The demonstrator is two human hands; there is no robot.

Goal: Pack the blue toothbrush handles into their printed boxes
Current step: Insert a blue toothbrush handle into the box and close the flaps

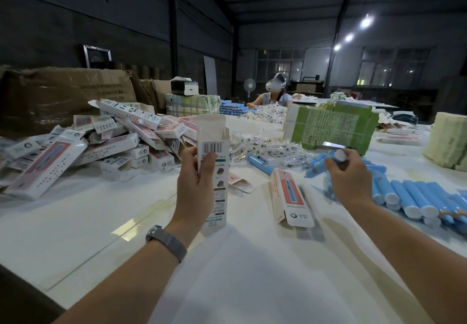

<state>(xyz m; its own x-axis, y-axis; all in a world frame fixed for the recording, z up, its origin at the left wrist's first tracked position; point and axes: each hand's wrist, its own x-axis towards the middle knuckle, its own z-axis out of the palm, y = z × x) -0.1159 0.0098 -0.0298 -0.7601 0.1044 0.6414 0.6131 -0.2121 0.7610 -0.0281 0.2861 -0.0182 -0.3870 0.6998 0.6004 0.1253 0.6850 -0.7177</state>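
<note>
Left hand (195, 187) grips a printed box (214, 172) upright above the table (126, 212), thumb and fingers curled round its lower half; barcode side faces the camera, top flap open and standing up. A grey watch (165, 241) sits on that wrist.

Right hand (350, 179) is closed round a blue toothbrush handle (338, 158), white end cap poking out above the fingers, the rest hidden behind the hand.

Just right of the right hand: a row of blue handles (414, 197) lying side by side on the table, white caps toward the camera. Between the two hands lies a second box (290, 197), flat, picture side up. Left of the left hand, well apart: a loose heap of boxes (101, 141). Beyond the right hand stands a green bundle of leaflets (331, 127).
</note>
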